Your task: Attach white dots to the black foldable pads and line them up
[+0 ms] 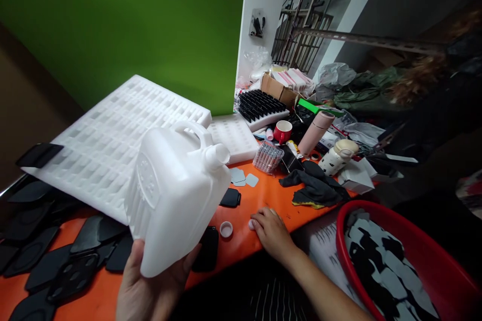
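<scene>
A translucent white plastic jug [181,195] with a handle and an open spout is held up by my left hand [156,281], whose fingers and thumb grip its bottom end. The jug tilts to the right. My right hand [271,233] rests on the orange tabletop [241,246], fingers curled round a small pale round piece [251,224]. Between the two hands lies a white round cap [226,229], open side up. A black flat case [207,250] is partly hidden behind the jug and my left hand.
Large white foam tray [98,135] and black flat parts [48,266] at left. Behind are a smaller foam tray [235,135], red mug [282,131], pink bottle [316,133], battery pack [268,157] and dark cloth [312,185]. A red basin [425,246] stands at right.
</scene>
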Action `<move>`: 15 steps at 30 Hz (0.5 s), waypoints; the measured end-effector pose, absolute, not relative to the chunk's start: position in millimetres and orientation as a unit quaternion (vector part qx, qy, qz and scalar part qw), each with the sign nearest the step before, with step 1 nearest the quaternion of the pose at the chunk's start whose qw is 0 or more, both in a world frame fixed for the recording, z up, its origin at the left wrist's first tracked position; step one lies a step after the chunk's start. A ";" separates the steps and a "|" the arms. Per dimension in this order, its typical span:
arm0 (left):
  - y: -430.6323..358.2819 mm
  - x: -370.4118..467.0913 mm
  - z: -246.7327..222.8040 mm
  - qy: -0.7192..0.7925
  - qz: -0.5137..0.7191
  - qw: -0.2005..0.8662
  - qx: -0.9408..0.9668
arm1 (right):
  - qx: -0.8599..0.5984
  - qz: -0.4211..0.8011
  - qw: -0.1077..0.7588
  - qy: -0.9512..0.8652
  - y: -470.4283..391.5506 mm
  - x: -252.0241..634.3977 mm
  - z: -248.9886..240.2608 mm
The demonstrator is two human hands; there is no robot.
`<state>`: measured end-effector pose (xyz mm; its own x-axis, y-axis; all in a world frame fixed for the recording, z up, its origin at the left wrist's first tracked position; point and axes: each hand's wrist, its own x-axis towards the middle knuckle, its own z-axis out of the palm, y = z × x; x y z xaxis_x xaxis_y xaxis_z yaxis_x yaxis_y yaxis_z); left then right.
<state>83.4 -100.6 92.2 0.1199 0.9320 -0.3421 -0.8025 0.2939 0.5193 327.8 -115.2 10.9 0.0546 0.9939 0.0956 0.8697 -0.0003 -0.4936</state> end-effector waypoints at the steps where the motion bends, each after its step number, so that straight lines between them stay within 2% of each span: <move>1: -99.9 83.0 91.4 0.306 0.583 0.746 0.100 | -0.689 0.136 0.217 -0.678 -118.4 326.1 11.5; 15: -99.0 81.0 80.7 0.185 0.572 0.796 0.073 | -0.656 0.071 0.209 -0.722 -153.6 317.0 1.7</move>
